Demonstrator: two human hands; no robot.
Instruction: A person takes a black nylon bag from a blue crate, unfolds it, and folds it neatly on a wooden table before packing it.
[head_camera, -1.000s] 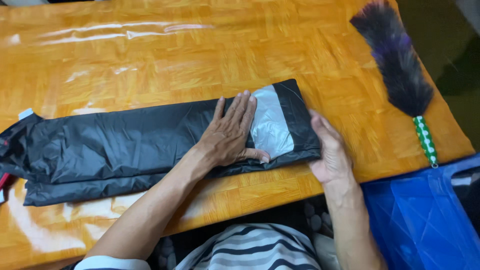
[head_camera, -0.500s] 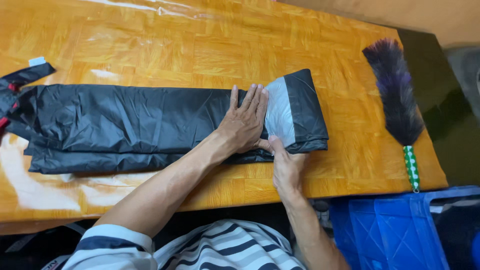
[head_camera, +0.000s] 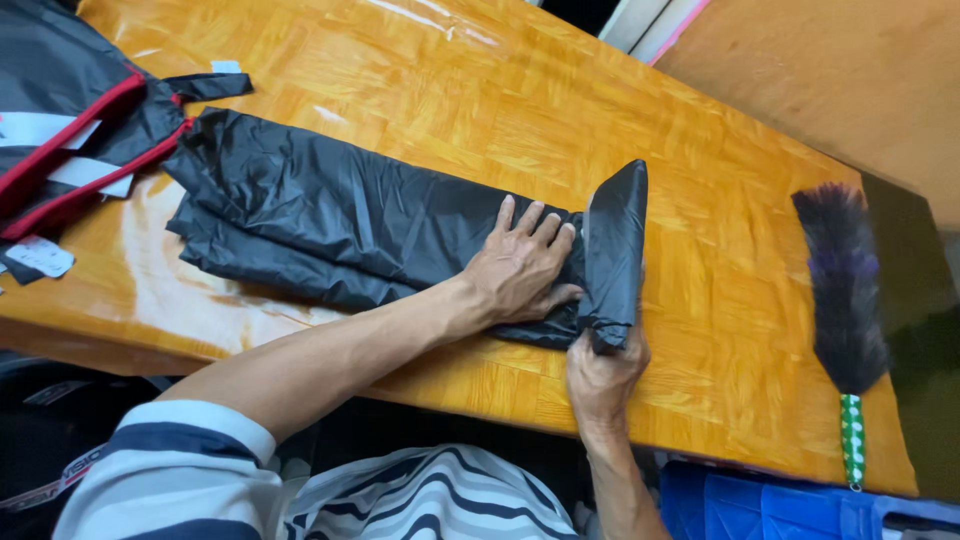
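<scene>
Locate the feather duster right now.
Head view, far right: the feather duster lies on the wooden table near its right edge, apart from the black garment, above the blue crate.

Two hands, the left hand (head_camera: 520, 270) and right hand (head_camera: 603, 375), are showing. One folded black garment (head_camera: 330, 215), one red-trimmed black bag (head_camera: 70, 130) and one feather duster (head_camera: 845, 300) are lying on one wooden table (head_camera: 720, 200).

Left hand (head_camera: 520, 270) flat, fingers spread, palm down, right hand (head_camera: 603, 372) curled in a grip, thumb up
</scene>
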